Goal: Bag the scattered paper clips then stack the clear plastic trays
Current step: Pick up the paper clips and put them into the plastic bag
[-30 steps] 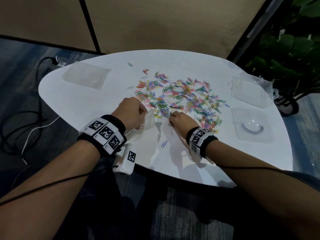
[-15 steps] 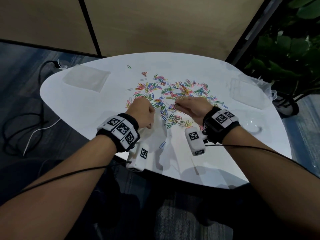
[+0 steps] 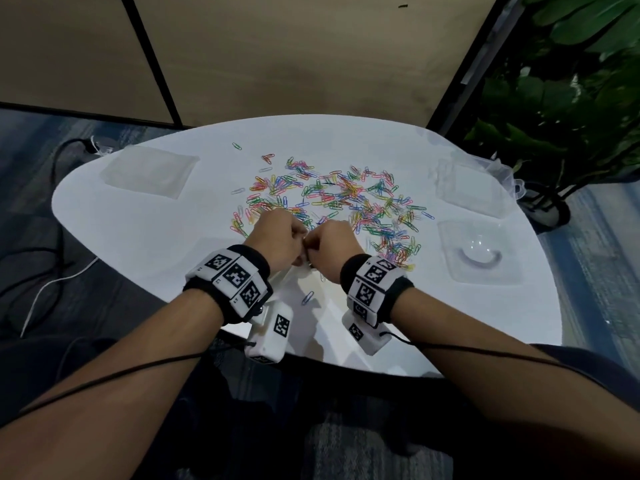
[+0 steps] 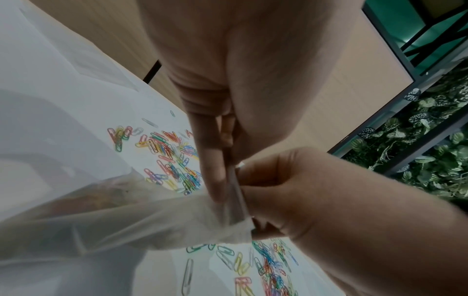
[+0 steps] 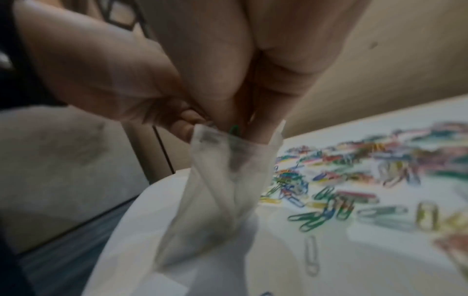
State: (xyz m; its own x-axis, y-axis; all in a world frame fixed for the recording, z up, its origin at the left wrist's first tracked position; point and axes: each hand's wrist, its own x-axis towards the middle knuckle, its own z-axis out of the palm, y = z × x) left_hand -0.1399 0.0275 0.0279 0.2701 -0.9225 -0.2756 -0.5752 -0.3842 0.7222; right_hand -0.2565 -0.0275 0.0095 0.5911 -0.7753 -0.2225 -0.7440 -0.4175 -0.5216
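Observation:
Many coloured paper clips (image 3: pixel 346 199) lie scattered over the middle of the white table (image 3: pixel 138 237). My left hand (image 3: pixel 294 240) pinches the rim of a small clear bag (image 4: pixel 126 210), which hangs down toward the table's near edge. My right hand (image 3: pixel 317 244) presses against the left one, its curled fingertips (image 5: pixel 260 128) pushed into the bag (image 5: pixel 222 190) mouth. A green clip (image 5: pixel 234 130) shows between those fingertips. Clear plastic trays lie at the back left (image 3: pixel 149 171), the back right (image 3: pixel 474 188) and the right (image 3: pixel 481 251).
One blue clip (image 3: pixel 307 297) lies alone near the front edge, below the hands. Crumpled clear plastic (image 3: pixel 505 171) sits at the far right rim. A leafy plant (image 3: pixel 571 116) stands right of the table. Cables (image 3: pixel 52 271) run over the floor on the left.
My right hand has left the clip pile and swung left to the bag mouth, meeting the left hand. The left hand has lifted the bag slightly and shifted right.

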